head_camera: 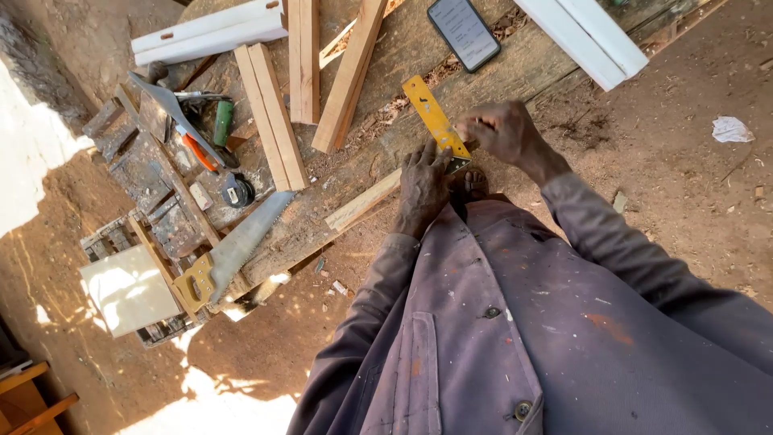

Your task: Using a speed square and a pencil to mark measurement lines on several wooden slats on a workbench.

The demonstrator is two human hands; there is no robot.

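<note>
1. The left hand (422,187) lies flat, fingers spread, pressing down on a pale narrow wooden strip (362,201) at the near edge of the rough plank desk (499,76).
2. The right hand (501,129) is curled closed around the near end of a yellow metal try square (435,121), which lies across the strip and angles away over the desk.
3. A handsaw with a yellow-brown handle (233,250) rests to the left, near a small black tape measure (238,191).
4. Several cut timber battens (306,72) and a dark smartphone (464,32) lie farther back.
</note>
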